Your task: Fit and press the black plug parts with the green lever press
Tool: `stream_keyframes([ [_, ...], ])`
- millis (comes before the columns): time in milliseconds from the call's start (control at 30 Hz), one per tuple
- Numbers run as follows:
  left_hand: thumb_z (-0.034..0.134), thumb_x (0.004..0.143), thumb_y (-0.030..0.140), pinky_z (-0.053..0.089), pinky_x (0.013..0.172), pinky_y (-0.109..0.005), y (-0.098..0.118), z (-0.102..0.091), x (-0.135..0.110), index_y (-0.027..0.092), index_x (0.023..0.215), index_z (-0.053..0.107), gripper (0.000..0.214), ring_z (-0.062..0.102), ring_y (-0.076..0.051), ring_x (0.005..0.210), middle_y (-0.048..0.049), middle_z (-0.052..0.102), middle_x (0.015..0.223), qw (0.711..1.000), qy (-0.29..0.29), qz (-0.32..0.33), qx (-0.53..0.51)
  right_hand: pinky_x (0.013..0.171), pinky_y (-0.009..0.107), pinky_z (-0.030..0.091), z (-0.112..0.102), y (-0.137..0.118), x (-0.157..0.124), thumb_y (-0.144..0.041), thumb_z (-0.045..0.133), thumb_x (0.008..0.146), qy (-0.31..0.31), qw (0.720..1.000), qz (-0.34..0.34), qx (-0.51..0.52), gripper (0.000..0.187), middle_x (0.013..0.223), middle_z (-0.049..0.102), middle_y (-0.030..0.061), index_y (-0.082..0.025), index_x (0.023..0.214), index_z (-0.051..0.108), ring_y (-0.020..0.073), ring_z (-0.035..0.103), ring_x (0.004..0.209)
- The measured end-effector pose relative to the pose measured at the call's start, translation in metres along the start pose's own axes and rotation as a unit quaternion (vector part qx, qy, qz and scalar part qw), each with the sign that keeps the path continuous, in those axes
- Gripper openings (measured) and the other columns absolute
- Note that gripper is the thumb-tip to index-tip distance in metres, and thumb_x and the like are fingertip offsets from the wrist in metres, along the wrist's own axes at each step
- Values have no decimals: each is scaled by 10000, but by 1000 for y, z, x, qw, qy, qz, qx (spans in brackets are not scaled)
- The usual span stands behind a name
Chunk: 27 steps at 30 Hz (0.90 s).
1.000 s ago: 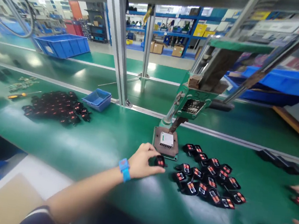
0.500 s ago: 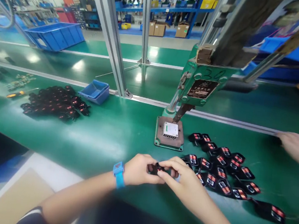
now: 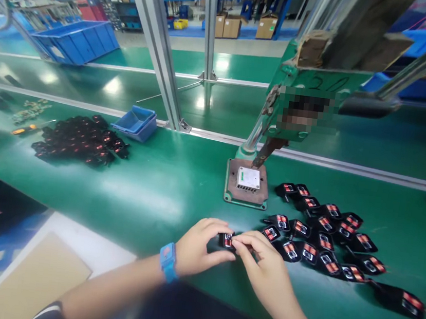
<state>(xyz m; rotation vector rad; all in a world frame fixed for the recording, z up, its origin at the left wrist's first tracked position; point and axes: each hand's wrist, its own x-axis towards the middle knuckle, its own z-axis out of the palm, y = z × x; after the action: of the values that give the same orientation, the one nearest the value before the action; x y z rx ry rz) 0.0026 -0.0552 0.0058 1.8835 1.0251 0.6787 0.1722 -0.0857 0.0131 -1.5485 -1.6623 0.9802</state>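
Evidently both hands are busy with one small black piece [image 3: 228,240]: the thumb and forefinger of the left hand [image 3: 195,248] grip it from its left, while the right hand [image 3: 267,267] pinches at its right edge, the exact contact partly hidden by the fingers. The piece sits just in front of the metal base plate [image 3: 245,199], low over the green surface [image 3: 163,184]; whether it touches is hard to tell. For a good job here, the left grip should do the steadying, snug rather than hard, leaving the right fingertips to work finely without covering the red-and-silver face. The right forearm is best kept off the spread of similar black pieces [image 3: 328,262] nearby. Beyond the plate, which carries a pale block [image 3: 248,178], the green press head [image 3: 296,79] leans overhead; to the left lie a dark heap [image 3: 79,138] and a blue bin [image 3: 137,124].
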Motion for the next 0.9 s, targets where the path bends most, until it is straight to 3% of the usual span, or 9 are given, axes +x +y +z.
stream_keyframes([
  [100, 546, 773, 302, 417, 900, -307, 5, -1, 1, 209, 970, 615, 228, 523, -156, 993, -69, 585, 1037, 1000, 14, 3, 2, 686, 227, 449, 0, 1, 0, -313, 452, 842, 10, 1000, -24, -13, 191, 815, 559, 29, -195, 808, 599, 117, 532, 767],
  [300, 478, 817, 247, 439, 866, -269, 11, -7, 6, 196, 893, 649, 194, 557, -131, 921, -52, 627, 944, 1000, 14, -5, -20, 708, 229, 450, 3, 3, -3, -258, 436, 851, 62, 992, -87, -63, 169, 837, 567, 30, -191, 828, 590, 118, 537, 792],
  [900, 604, 723, 233, 436, 837, -265, 14, -15, 26, 199, 802, 671, 109, 546, -135, 883, -46, 579, 913, 998, -56, -2, 3, 651, 208, 479, 11, 8, -10, -243, 452, 835, 74, 996, -47, 13, 110, 857, 517, 51, -178, 839, 541, 116, 518, 789],
])
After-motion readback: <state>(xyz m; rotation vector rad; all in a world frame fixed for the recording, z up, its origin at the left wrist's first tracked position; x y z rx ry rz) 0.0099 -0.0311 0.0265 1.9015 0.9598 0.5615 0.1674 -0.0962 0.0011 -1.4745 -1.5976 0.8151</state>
